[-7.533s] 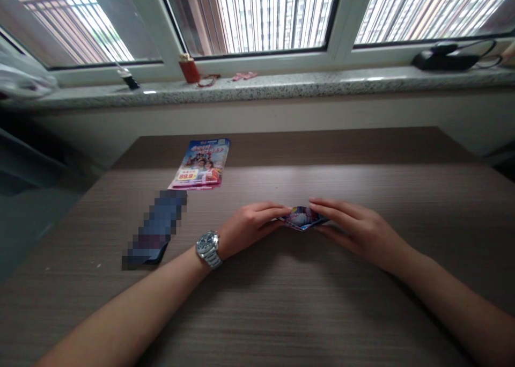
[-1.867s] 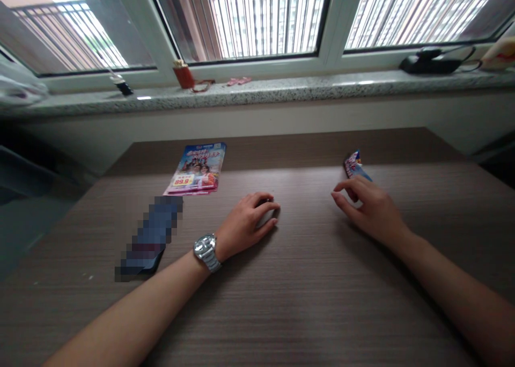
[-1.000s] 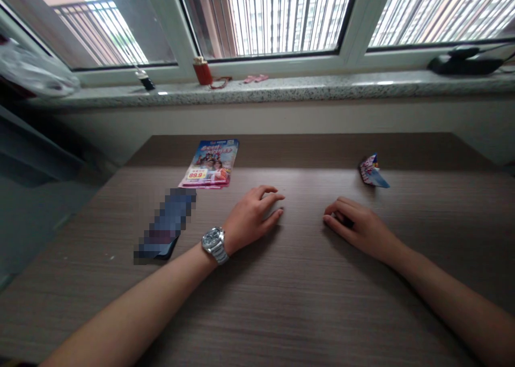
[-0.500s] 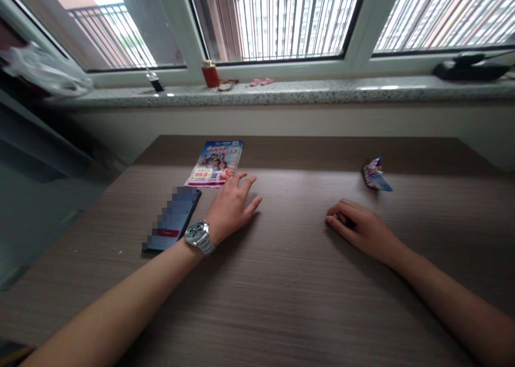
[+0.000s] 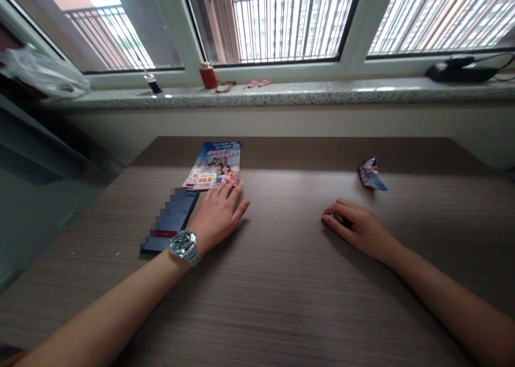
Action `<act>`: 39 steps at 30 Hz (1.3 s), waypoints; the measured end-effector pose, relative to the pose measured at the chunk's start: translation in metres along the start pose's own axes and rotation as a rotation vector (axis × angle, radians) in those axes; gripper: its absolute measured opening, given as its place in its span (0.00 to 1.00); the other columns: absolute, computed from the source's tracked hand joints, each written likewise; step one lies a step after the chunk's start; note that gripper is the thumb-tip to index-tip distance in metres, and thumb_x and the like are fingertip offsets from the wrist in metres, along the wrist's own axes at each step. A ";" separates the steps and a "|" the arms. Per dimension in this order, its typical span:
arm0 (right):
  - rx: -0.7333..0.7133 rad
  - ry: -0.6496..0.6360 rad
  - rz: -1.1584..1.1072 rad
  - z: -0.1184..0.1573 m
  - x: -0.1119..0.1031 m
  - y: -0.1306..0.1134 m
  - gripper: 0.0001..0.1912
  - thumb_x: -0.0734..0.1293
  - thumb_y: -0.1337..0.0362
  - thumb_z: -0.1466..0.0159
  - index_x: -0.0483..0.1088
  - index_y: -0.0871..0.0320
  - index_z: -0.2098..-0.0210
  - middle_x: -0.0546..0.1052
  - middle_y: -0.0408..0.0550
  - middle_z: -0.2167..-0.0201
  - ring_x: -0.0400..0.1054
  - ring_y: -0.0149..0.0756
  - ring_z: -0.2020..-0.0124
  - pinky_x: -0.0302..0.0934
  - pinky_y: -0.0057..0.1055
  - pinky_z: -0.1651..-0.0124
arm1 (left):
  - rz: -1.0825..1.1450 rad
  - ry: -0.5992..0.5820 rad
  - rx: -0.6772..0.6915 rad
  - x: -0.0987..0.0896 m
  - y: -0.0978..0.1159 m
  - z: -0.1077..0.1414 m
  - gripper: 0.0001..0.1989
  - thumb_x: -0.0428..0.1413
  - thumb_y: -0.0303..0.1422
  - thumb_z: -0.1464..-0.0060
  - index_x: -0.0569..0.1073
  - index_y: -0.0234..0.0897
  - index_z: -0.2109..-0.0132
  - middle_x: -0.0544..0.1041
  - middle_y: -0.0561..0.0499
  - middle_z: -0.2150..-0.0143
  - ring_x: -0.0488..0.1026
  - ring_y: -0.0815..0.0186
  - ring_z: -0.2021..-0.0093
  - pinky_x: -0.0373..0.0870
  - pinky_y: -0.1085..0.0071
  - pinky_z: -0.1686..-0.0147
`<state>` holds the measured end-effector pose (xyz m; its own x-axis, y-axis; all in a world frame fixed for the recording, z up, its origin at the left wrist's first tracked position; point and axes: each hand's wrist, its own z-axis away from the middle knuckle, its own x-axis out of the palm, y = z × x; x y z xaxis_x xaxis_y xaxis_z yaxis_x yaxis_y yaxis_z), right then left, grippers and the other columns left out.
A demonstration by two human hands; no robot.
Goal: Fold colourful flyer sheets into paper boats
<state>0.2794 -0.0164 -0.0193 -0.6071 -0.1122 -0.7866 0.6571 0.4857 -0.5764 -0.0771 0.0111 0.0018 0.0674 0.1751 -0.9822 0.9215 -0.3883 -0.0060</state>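
My left hand, with a silver watch on its wrist, has its fingers spread, their tips on the lower edge of a small stack of colourful flyers. Left of that hand a dark phone lies on the wooden table, its screen partly blurred out. My right hand rests on the table with its fingers curled in; whether anything is inside them is hidden. Beyond it sits a folded piece of printed paper, untouched.
Along the stone windowsill stand a red container, a small dark bottle, pink items and a black device with a cable. A white plastic bag lies at the far left.
My left hand has moved slightly left and come down onto the flyers. The top flyer has slid a little, so the one beneath shows at its left. My right hand keeps its pose.
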 end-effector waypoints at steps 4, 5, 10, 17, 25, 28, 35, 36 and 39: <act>-0.012 0.013 -0.001 0.000 0.000 0.000 0.11 0.61 0.60 0.29 0.73 0.56 0.62 0.70 0.46 0.70 0.66 0.36 0.70 0.61 0.34 0.65 | 0.074 -0.048 0.042 -0.005 0.009 0.002 0.28 0.42 0.46 0.30 0.64 0.31 0.34 0.67 0.37 0.33 0.62 0.51 0.32 0.57 0.49 0.34; -0.014 0.015 -0.001 0.000 0.000 0.000 0.11 0.61 0.60 0.29 0.74 0.56 0.62 0.70 0.46 0.71 0.66 0.36 0.70 0.61 0.34 0.65 | 0.091 -0.058 0.048 -0.005 0.011 0.003 0.28 0.42 0.46 0.30 0.64 0.32 0.34 0.67 0.38 0.33 0.62 0.51 0.32 0.56 0.49 0.33; -0.007 0.010 -0.009 0.001 0.000 0.001 0.11 0.61 0.60 0.29 0.74 0.56 0.62 0.70 0.46 0.70 0.66 0.36 0.69 0.61 0.34 0.66 | 0.187 -0.092 0.137 -0.008 0.022 0.007 0.27 0.43 0.46 0.30 0.62 0.36 0.32 0.66 0.42 0.32 0.63 0.54 0.33 0.58 0.51 0.34; -0.010 0.000 -0.009 0.000 0.000 0.001 0.10 0.61 0.60 0.29 0.73 0.56 0.60 0.69 0.46 0.70 0.66 0.36 0.69 0.61 0.33 0.65 | 0.269 -0.188 0.316 -0.018 0.048 0.018 0.26 0.44 0.45 0.30 0.59 0.42 0.30 0.62 0.46 0.29 0.57 0.55 0.29 0.55 0.52 0.32; -0.005 0.012 -0.005 0.001 0.000 0.000 0.10 0.62 0.61 0.29 0.73 0.56 0.61 0.70 0.47 0.69 0.66 0.36 0.69 0.61 0.34 0.65 | 0.330 -0.239 0.484 -0.025 0.069 0.026 0.26 0.47 0.45 0.31 0.59 0.45 0.30 0.64 0.45 0.30 0.58 0.53 0.29 0.55 0.50 0.32; -0.009 0.037 0.000 0.001 0.000 -0.002 0.10 0.62 0.60 0.29 0.73 0.56 0.61 0.70 0.47 0.69 0.66 0.36 0.69 0.61 0.34 0.66 | 0.345 -0.237 0.522 -0.026 0.073 0.028 0.26 0.47 0.44 0.31 0.60 0.45 0.30 0.65 0.45 0.31 0.59 0.52 0.30 0.55 0.51 0.32; -0.022 0.069 0.010 0.001 0.000 0.000 0.09 0.62 0.61 0.29 0.74 0.55 0.56 0.73 0.49 0.65 0.69 0.38 0.66 0.63 0.36 0.63 | 0.402 -0.220 0.574 -0.025 0.077 0.028 0.25 0.50 0.43 0.32 0.63 0.45 0.32 0.67 0.46 0.32 0.62 0.53 0.32 0.57 0.51 0.32; -0.034 0.082 0.016 0.001 0.000 0.000 0.09 0.63 0.62 0.30 0.74 0.54 0.55 0.73 0.50 0.65 0.69 0.39 0.65 0.64 0.36 0.62 | 0.407 -0.225 0.584 -0.025 0.078 0.027 0.25 0.50 0.43 0.32 0.63 0.44 0.32 0.67 0.46 0.32 0.62 0.53 0.32 0.57 0.51 0.32; -0.088 0.133 0.050 0.001 0.001 0.001 0.09 0.64 0.63 0.30 0.74 0.54 0.53 0.74 0.52 0.61 0.71 0.43 0.59 0.66 0.40 0.56 | 0.429 -0.231 0.598 -0.025 0.078 0.025 0.23 0.50 0.42 0.32 0.65 0.43 0.34 0.69 0.46 0.34 0.63 0.53 0.33 0.57 0.51 0.32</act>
<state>0.2797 -0.0166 -0.0205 -0.6322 0.0276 -0.7743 0.6500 0.5627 -0.5107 -0.0167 -0.0461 0.0213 0.2296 -0.2690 -0.9354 0.4648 -0.8141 0.3482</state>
